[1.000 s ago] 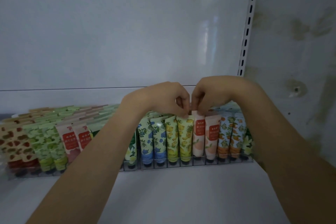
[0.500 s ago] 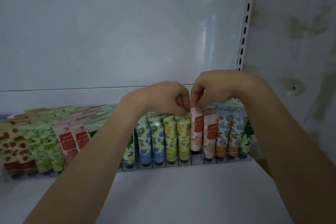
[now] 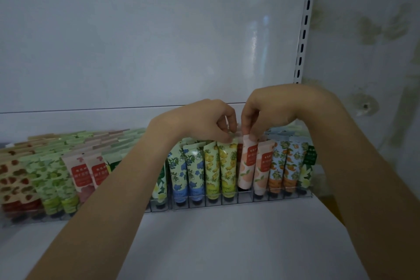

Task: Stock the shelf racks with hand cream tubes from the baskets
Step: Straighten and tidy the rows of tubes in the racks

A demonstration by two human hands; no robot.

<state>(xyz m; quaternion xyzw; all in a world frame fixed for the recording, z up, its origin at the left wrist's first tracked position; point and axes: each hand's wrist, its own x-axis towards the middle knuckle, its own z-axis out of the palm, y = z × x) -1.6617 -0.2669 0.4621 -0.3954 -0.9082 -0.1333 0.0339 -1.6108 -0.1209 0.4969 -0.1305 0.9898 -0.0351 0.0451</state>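
Note:
A clear slotted rack [image 3: 245,200] on the white shelf holds rows of patterned hand cream tubes standing cap down. My right hand [image 3: 270,109] pinches the top of a peach tube [image 3: 246,166], which sits raised a little above its slot and tilts to the left. My left hand [image 3: 204,120] rests its fingertips on the tops of the tubes behind the yellow lemon tubes [image 3: 226,166], right beside the peach tube. What the left fingers grip is hidden.
A second rack [image 3: 34,216] at the left holds strawberry, green and pink tubes. The white shelf surface [image 3: 227,245] lies in front. A slotted upright [image 3: 303,29] and a stained wall [image 3: 375,52] stand at the right.
The peach tube has risen from its slot and leans left, held by my right hand. Both hands stay close together above the rack. The camera view has shifted slightly.

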